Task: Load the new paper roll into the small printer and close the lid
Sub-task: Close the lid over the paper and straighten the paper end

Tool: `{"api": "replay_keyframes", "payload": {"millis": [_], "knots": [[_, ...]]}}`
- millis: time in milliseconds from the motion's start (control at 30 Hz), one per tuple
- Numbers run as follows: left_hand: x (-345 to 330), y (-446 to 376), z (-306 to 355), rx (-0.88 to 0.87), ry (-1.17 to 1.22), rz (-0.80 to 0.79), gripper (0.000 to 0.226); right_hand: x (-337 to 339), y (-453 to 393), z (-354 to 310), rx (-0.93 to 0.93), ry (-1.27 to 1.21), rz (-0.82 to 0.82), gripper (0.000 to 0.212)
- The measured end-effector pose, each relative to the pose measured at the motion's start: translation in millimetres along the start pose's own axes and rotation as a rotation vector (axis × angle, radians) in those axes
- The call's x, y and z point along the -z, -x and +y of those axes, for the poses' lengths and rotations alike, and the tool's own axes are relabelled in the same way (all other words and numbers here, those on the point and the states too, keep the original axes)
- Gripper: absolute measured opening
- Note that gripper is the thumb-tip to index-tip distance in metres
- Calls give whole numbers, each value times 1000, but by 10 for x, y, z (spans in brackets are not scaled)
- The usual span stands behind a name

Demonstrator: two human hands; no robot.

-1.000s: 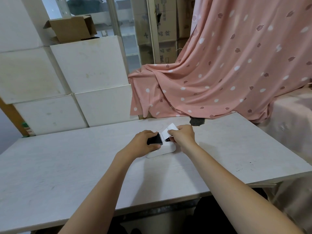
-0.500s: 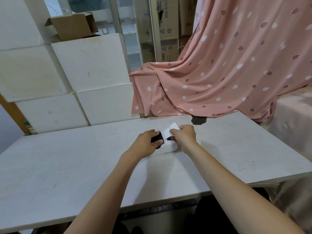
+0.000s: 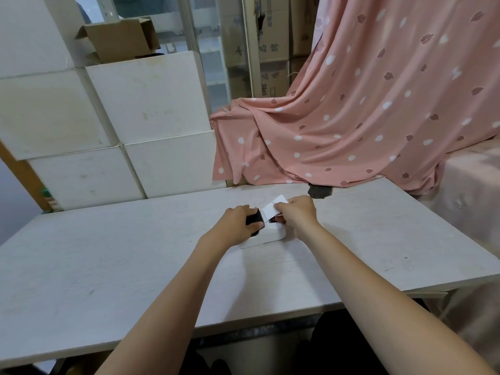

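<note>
A pale, wood-grained surface [image 3: 108, 266] carries a small white printer [image 3: 266, 236] near its middle. At the far edge, the hem of a pink patterned cloth [image 3: 284, 169] drapes onto the top beside a dark patch [image 3: 320, 191]. Faint scuffs mark the top.

I worked at a pale whitewashed wooden table [image 3: 108, 266]. At about ten o'clock stood stacked white rectangular boxes [image 3: 146, 98], with an open brown cardboard box [image 3: 119, 39] on top of them. At one to two o'clock a pink curtain with white and dark leaf prints [image 3: 365, 117] draped down onto the table's far edge. Just beside its hem, on the table, lay a small dark grey patch [image 3: 320, 191]. At twelve o'clock, printed brown cartons [image 3: 273, 47] stood behind a pale metal frame [image 3: 250, 44].
</note>
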State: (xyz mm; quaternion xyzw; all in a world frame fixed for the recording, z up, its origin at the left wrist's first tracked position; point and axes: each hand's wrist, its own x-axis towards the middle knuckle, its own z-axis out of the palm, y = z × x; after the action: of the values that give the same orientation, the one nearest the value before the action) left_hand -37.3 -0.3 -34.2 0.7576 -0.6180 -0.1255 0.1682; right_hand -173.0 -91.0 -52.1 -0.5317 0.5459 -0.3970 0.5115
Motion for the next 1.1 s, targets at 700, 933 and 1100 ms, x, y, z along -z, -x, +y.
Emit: {"api": "replay_keyframes", "payload": {"millis": [700, 933, 1100], "knots": [[-276, -174, -175, 18, -69, 40, 31, -43, 24, 41, -11, -12, 1, 19], [-460, 58, -231, 110, 109, 185, 65, 14, 15, 61, -55, -53, -80, 35], [-476, 61, -296, 72, 232, 232, 66, 45, -14, 23, -102, -116, -144, 28]]}}
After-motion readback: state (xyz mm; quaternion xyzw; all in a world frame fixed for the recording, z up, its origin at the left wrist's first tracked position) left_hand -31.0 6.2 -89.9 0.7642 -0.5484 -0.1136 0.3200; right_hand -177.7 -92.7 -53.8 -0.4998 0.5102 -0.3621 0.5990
